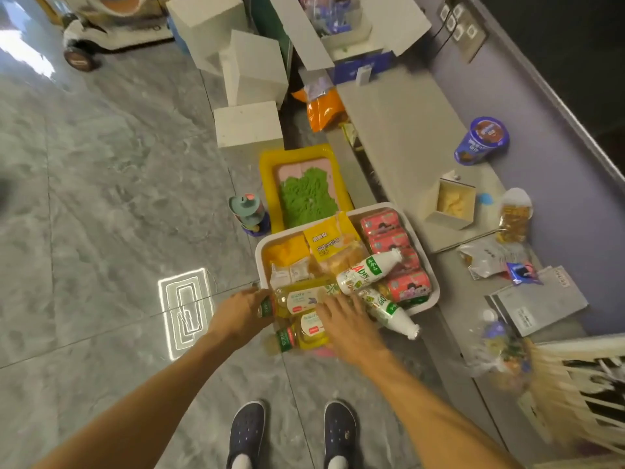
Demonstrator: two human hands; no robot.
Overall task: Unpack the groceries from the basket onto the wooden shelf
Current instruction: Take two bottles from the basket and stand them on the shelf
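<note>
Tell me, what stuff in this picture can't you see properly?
Head view only:
- Lower yellow bottle: partly hidden by the right hand.
- Upper yellow bottle: its cap end is covered by the left hand.
- Bag of items at right: blurred.
- Basket bottom: buried under groceries.

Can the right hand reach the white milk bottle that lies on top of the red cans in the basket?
Probably yes. The right hand is already over the basket, and the white milk bottle lies on top beyond its fingertips, with nothing covering it.
</note>
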